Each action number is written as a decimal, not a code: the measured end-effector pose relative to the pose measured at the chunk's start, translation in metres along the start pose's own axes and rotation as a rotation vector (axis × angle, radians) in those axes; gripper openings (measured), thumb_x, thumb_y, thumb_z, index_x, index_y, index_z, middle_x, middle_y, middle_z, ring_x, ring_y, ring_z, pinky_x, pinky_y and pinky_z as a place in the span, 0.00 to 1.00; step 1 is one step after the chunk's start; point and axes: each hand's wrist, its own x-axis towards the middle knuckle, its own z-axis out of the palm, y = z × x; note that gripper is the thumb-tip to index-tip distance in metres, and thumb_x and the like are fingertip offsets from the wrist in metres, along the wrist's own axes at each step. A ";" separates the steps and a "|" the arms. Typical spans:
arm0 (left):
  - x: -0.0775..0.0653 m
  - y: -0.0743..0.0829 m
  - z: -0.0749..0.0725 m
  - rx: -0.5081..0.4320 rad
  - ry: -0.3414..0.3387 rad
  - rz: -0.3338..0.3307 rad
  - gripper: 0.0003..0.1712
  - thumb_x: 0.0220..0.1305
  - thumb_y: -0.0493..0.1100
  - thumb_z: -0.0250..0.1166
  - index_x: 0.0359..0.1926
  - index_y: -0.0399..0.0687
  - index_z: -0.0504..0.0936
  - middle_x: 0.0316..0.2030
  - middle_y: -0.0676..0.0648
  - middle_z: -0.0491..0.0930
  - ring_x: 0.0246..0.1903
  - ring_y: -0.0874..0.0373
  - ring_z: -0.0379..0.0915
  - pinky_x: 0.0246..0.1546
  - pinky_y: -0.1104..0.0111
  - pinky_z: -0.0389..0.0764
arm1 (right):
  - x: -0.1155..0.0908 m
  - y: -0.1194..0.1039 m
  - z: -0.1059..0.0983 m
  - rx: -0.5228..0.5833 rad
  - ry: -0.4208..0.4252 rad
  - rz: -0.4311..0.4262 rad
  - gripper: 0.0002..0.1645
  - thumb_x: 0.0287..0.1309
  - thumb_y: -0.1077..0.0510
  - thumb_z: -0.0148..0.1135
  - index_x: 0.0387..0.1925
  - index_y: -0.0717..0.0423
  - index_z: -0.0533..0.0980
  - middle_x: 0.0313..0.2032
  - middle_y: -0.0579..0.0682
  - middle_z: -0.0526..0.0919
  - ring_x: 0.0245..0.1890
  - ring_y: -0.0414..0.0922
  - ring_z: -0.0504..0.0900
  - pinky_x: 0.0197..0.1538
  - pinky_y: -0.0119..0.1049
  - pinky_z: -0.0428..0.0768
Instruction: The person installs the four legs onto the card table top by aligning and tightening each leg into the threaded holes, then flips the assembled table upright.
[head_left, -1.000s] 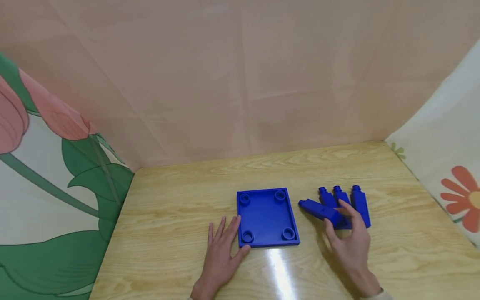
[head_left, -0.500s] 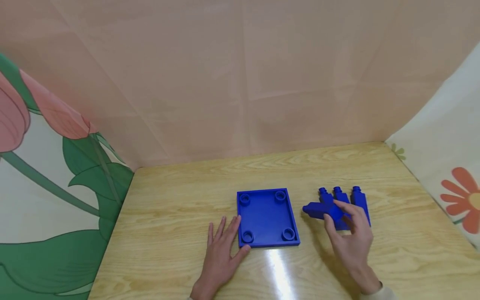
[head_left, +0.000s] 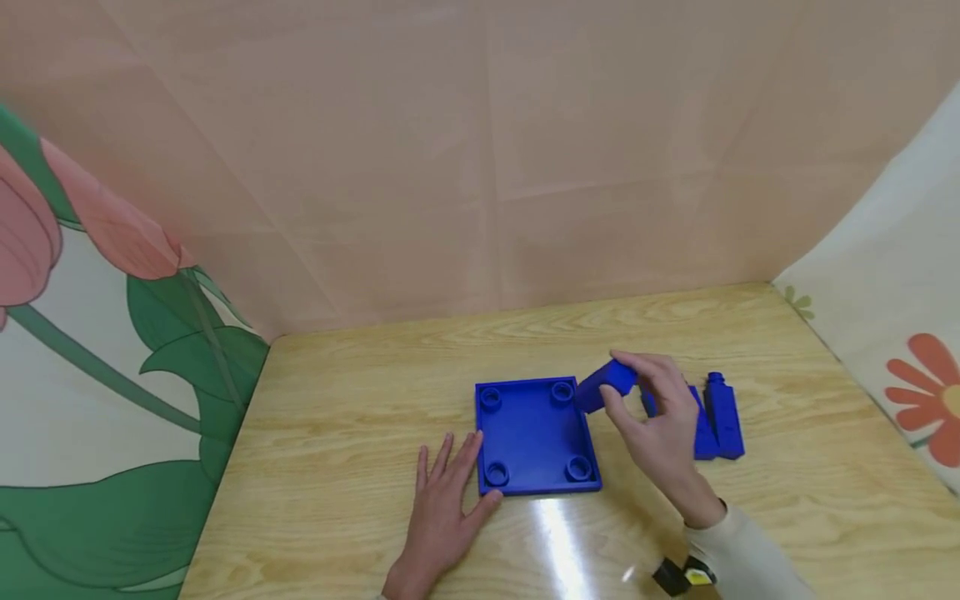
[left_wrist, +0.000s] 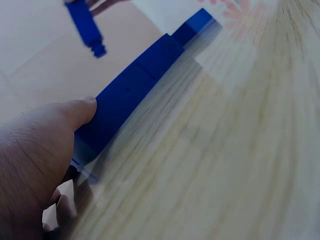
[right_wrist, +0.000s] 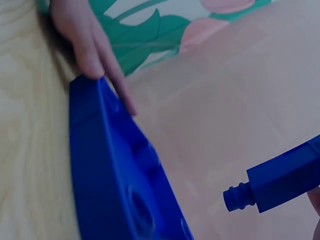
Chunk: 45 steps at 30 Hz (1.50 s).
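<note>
A square blue plastic panel (head_left: 534, 433) lies on the table, with a raised rim and a round socket in each corner. At its left edge my left hand (head_left: 442, 521) lies with fingers spread, thumb touching the near-left corner; the left wrist view shows that thumb against the panel's side (left_wrist: 132, 85). My right hand (head_left: 663, 425) pinches a blue table-leg-like piece (head_left: 604, 383) between thumb and fingers, tilted over the far-right corner. In the right wrist view, the piece's ridged narrow end (right_wrist: 240, 196) points toward the panel (right_wrist: 97, 160), apart from it.
Similar blue pieces (head_left: 724, 421) lie on the wooden table (head_left: 360, 400) to the right, partly hidden by my right hand. A dark object with a yellow mark (head_left: 678, 575) is by the right sleeve. Pink cloth (head_left: 480, 167) hangs behind, with flowered cloth at both sides.
My right hand has lifted the blue piece and carried it left, from above the other pieces to the panel's far-right corner, turning its ridged end downward. My left hand has stayed put.
</note>
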 end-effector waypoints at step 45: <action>0.002 -0.002 0.001 0.019 0.021 0.051 0.46 0.78 0.64 0.65 0.88 0.55 0.63 0.81 0.48 0.70 0.84 0.36 0.57 0.83 0.30 0.41 | -0.003 0.033 0.132 0.015 -0.188 0.216 0.26 0.53 0.71 0.85 0.55 0.60 0.90 0.49 0.56 0.91 0.45 0.45 0.88 0.46 0.53 0.92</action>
